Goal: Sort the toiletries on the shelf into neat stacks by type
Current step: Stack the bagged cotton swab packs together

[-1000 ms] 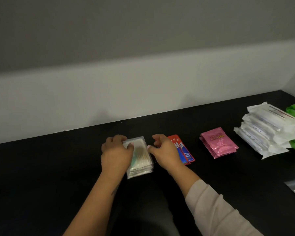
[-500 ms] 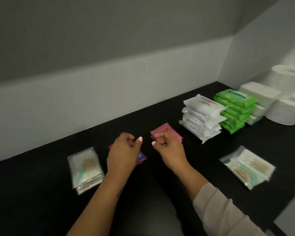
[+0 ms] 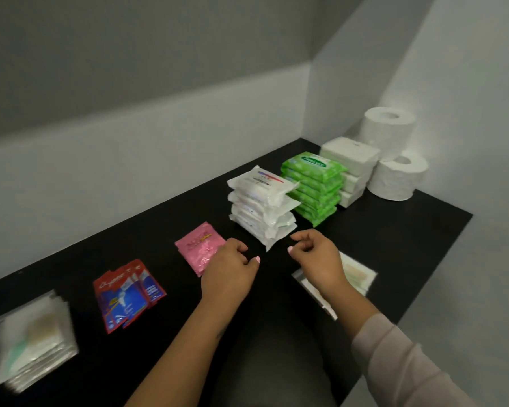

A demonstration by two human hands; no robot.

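Observation:
On the black shelf point(image 3: 417, 230) lie sorted piles. A stack of clear cotton-swab packets point(image 3: 33, 339) sits at far left, then red-and-blue sachets point(image 3: 127, 292), then pink sachets point(image 3: 199, 248). My left hand point(image 3: 229, 271) hovers over the pink sachets' near corner, fingers loosely curled, holding nothing. My right hand point(image 3: 315, 257) hovers, loosely curled and empty, above loose clear swab packets point(image 3: 356, 274) near the front right, partly hiding them.
Behind the hands stand a stack of white wrapped packs point(image 3: 262, 204), a stack of green wipe packs point(image 3: 315, 186), white tissue packs point(image 3: 350, 163) and two toilet rolls point(image 3: 394, 160) in the right corner. Walls close the shelf at back and right.
Both hands let go of the swab-packet stack and moved right along the shelf. My view turned right, bringing the loose swab packets and toilet rolls into sight.

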